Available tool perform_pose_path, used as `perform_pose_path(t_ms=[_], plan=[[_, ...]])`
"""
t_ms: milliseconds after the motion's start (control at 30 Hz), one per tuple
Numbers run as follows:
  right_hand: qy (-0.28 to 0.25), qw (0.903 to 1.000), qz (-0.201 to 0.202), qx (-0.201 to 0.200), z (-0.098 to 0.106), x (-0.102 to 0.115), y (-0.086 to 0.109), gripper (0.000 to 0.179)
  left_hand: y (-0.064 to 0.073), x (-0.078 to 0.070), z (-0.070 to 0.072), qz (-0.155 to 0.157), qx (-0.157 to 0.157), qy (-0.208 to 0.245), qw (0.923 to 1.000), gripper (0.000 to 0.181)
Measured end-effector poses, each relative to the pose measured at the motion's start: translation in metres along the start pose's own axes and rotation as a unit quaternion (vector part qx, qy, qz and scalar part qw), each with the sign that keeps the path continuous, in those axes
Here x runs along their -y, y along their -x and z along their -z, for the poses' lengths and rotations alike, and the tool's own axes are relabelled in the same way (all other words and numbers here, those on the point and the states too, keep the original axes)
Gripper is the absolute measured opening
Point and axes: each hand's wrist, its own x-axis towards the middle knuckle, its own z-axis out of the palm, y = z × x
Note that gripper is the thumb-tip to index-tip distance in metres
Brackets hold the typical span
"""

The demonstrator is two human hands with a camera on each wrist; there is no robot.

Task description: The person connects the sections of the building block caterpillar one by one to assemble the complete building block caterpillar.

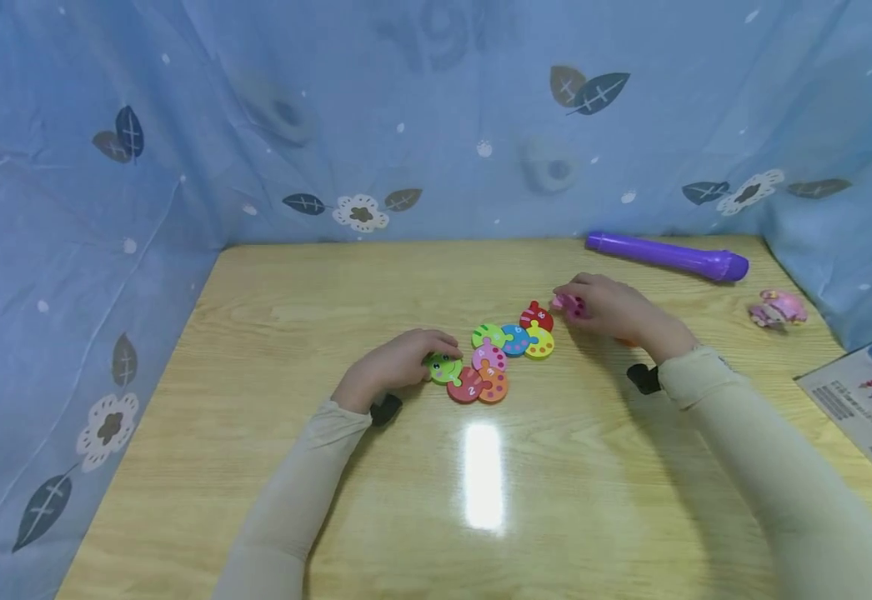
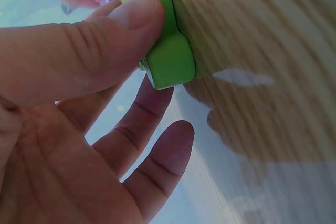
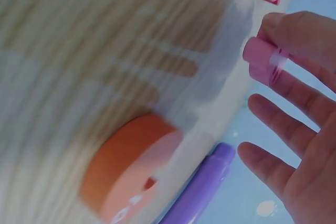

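A caterpillar of joined numbered puzzle pieces winds across the middle of the table in the head view. My left hand [image 1: 400, 360] pinches its green smiling head piece [image 1: 445, 369] at the left end; the left wrist view has the thumb against the green piece [image 2: 170, 61]. From the head, a dark red piece [image 1: 466, 387], orange, pink, green, blue, yellow and a red piece [image 1: 536, 318] follow. My right hand [image 1: 614, 312] holds a loose pink puzzle piece [image 3: 261, 62] between thumb and fingers, apart from and just right of that red piece.
An orange puzzle piece [image 3: 134, 166] lies under my right hand, mostly hidden from the head view. Behind it is a purple toy microphone [image 1: 669, 257]. At the right are a small pink figurine [image 1: 778, 309] and a printed box [image 1: 849, 404]. Blue patterned cloth [image 1: 436, 125] borders the table.
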Motion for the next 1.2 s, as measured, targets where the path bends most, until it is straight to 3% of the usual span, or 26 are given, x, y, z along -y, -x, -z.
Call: perform_pose_path(t_ms=[300, 767, 1033, 1200], plan=[[-0.005, 0.9963, 0.071, -0.049, -0.003, 0.012, -0.026, 0.028, 0.000, 0.001, 0.000, -0.005, -0.005, -0.003, 1.0000, 0.055], [0.054, 0.9961, 0.053, 0.045, -0.002, 0.022, -0.044, 0.037, 0.000, 0.001, 0.001, -0.007, 0.001, 0.001, 1.0000, 0.056], [0.083, 0.9917, 0.073, 0.064, -0.002, 0.021, -0.044, 0.041, 0.002, 0.000, 0.000, 0.001, 0.000, 0.000, 1.0000, 0.055], [0.091, 0.9905, 0.066, 0.079, -0.006, 0.017, -0.046, 0.044, 0.002, 0.002, 0.000, -0.001, -0.002, 0.002, 1.0000, 0.056]])
